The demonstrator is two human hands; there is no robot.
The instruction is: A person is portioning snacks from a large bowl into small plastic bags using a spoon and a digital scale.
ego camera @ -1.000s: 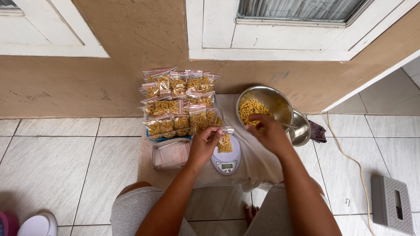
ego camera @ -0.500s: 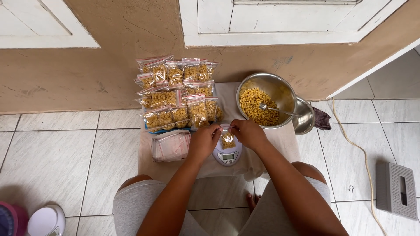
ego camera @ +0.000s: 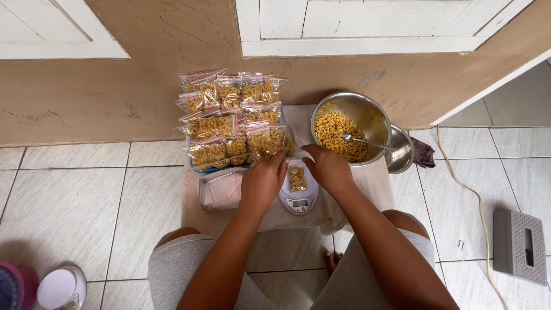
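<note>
Pinching the small macaroni bag (ego camera: 297,178) on the kitchen scale (ego camera: 297,201), left hand (ego camera: 263,181) and right hand (ego camera: 326,167) grip its top corners.

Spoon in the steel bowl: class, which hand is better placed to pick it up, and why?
Probably the right hand. It lies beside the bowl, close to the spoon handle. The left hand sits across the scale, near the filled bags.
</note>
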